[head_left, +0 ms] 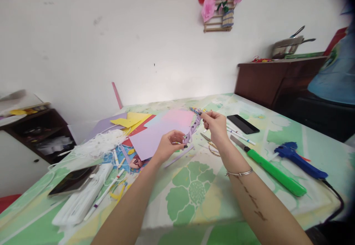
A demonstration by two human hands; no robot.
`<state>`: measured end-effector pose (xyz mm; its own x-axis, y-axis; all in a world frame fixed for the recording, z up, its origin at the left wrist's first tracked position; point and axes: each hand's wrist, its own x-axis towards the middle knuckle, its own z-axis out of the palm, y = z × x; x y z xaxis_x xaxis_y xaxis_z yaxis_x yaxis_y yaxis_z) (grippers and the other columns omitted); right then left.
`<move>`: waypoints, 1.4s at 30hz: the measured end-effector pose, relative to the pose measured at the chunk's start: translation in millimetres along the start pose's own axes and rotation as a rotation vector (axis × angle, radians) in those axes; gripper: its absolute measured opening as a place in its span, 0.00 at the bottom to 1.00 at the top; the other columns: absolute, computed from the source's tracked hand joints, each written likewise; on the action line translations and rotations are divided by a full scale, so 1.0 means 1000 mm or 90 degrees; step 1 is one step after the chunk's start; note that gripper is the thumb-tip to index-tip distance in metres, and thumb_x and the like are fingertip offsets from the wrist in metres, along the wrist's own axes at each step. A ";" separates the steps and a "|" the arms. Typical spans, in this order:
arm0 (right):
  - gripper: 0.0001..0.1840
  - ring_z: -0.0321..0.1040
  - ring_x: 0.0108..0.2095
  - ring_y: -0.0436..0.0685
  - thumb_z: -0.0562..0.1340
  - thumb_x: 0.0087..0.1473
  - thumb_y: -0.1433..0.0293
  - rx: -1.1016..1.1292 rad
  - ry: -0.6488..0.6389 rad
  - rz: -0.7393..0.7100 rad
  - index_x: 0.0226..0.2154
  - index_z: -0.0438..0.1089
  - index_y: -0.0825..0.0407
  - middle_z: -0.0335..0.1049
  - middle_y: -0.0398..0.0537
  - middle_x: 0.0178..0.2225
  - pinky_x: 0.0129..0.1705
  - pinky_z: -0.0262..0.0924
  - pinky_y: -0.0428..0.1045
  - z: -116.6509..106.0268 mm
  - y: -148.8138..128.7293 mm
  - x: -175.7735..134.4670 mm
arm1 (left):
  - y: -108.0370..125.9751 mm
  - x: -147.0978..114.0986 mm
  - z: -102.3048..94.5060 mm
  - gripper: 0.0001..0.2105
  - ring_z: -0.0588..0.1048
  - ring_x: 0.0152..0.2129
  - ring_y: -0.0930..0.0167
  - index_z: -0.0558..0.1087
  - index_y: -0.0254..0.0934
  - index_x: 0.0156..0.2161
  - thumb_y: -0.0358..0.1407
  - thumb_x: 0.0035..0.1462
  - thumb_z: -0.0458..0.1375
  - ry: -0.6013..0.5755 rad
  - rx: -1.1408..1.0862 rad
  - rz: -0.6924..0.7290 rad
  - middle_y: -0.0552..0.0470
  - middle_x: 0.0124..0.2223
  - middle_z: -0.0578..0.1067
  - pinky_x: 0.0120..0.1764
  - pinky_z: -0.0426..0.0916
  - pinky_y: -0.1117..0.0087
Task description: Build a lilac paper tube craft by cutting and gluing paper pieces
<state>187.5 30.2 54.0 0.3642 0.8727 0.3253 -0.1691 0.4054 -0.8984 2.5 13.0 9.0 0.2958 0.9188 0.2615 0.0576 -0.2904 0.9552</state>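
Slanting between the person's hands, a dotted lilac strip (195, 125) is pinched at its upper end by the right hand (215, 125) and at its lower end by the left hand (172, 142). Scissors (205, 138) lie just right of the strip, a green-handled knife (274, 171) farther right; left of it sits a lilac sheet (149, 138).

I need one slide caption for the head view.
Left hand and right hand hold a purple strip over a flowered tablecloth.
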 end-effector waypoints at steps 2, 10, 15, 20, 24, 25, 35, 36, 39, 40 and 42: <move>0.09 0.49 0.13 0.43 0.66 0.36 0.68 -0.004 -0.003 0.001 0.17 0.65 0.55 0.56 0.36 0.11 0.16 0.44 0.43 0.000 0.000 0.000 | 0.000 0.000 0.000 0.19 0.72 0.28 0.73 0.70 0.34 0.38 0.32 0.37 0.67 -0.005 0.006 -0.009 0.52 0.33 0.72 0.30 0.70 0.72; 0.10 0.49 0.12 0.44 0.65 0.37 0.67 -0.033 -0.028 0.000 0.17 0.65 0.54 0.56 0.36 0.10 0.15 0.43 0.43 0.002 0.001 -0.002 | 0.001 -0.003 0.003 0.33 0.71 0.27 0.77 0.61 0.43 0.55 0.30 0.41 0.64 -0.016 0.048 0.043 0.46 0.48 0.68 0.30 0.72 0.72; 0.09 0.50 0.13 0.44 0.65 0.38 0.67 -0.083 -0.061 -0.023 0.18 0.67 0.55 0.57 0.36 0.10 0.16 0.45 0.43 0.004 0.000 -0.005 | 0.002 -0.006 0.005 0.46 0.71 0.24 0.80 0.45 0.56 0.62 0.28 0.42 0.63 -0.036 0.158 0.115 0.43 0.61 0.57 0.32 0.73 0.70; 0.09 0.51 0.14 0.44 0.67 0.37 0.67 -0.123 -0.133 -0.042 0.19 0.69 0.55 0.61 0.38 0.13 0.18 0.47 0.43 0.008 -0.003 -0.012 | 0.005 -0.010 0.008 0.55 0.70 0.21 0.81 0.32 0.59 0.63 0.24 0.40 0.63 -0.079 0.187 0.112 0.40 0.61 0.56 0.28 0.73 0.71; 0.08 0.58 0.19 0.47 0.66 0.38 0.67 -0.168 -0.175 -0.080 0.21 0.70 0.55 0.66 0.41 0.18 0.21 0.52 0.44 0.012 -0.002 -0.019 | 0.002 -0.010 0.009 0.59 0.70 0.20 0.81 0.25 0.58 0.62 0.23 0.38 0.64 -0.102 0.189 0.105 0.36 0.59 0.56 0.25 0.71 0.71; 0.08 0.60 0.20 0.48 0.66 0.39 0.66 -0.185 -0.183 -0.098 0.21 0.70 0.55 0.67 0.42 0.19 0.22 0.53 0.44 0.013 -0.001 -0.020 | 0.001 -0.010 0.009 0.59 0.70 0.20 0.81 0.25 0.57 0.62 0.23 0.38 0.64 -0.106 0.192 0.104 0.36 0.59 0.56 0.25 0.71 0.71; 0.08 0.62 0.21 0.49 0.64 0.41 0.65 -0.281 -0.175 -0.168 0.21 0.69 0.53 0.68 0.43 0.19 0.24 0.56 0.44 0.018 0.010 -0.026 | -0.012 -0.007 0.010 0.61 0.70 0.20 0.79 0.28 0.55 0.63 0.23 0.34 0.67 -0.098 0.154 0.084 0.31 0.62 0.53 0.24 0.70 0.72; 0.08 0.62 0.21 0.49 0.63 0.41 0.65 -0.294 -0.173 -0.174 0.20 0.69 0.53 0.68 0.43 0.19 0.24 0.56 0.44 0.019 0.010 -0.026 | -0.011 -0.008 0.010 0.62 0.71 0.20 0.79 0.28 0.55 0.63 0.24 0.33 0.68 -0.100 0.148 0.079 0.31 0.62 0.52 0.24 0.70 0.71; 0.07 0.62 0.20 0.49 0.63 0.42 0.66 -0.321 -0.171 -0.184 0.20 0.68 0.53 0.68 0.43 0.18 0.24 0.56 0.44 0.020 0.009 -0.028 | -0.006 -0.009 0.011 0.61 0.72 0.21 0.77 0.30 0.54 0.63 0.28 0.34 0.69 -0.106 0.132 0.070 0.30 0.63 0.50 0.25 0.71 0.69; 0.07 0.62 0.20 0.49 0.63 0.41 0.66 -0.324 -0.172 -0.184 0.20 0.68 0.53 0.67 0.43 0.18 0.24 0.56 0.44 0.020 0.009 -0.028 | -0.004 -0.010 0.012 0.58 0.73 0.21 0.76 0.31 0.54 0.63 0.30 0.37 0.68 -0.104 0.123 0.069 0.31 0.63 0.51 0.26 0.72 0.68; 0.06 0.62 0.20 0.49 0.63 0.41 0.67 -0.328 -0.177 -0.184 0.20 0.69 0.53 0.67 0.42 0.18 0.24 0.56 0.44 0.020 0.010 -0.029 | 0.000 -0.011 0.013 0.50 0.74 0.23 0.76 0.30 0.52 0.64 0.32 0.46 0.62 -0.098 0.102 0.059 0.33 0.61 0.55 0.27 0.73 0.68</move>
<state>156.5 14.1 41.8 0.0664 0.8137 0.5775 0.3855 0.5129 -0.7670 11.9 -0.1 4.1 0.4479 0.8381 0.3113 0.1709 -0.4220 0.8903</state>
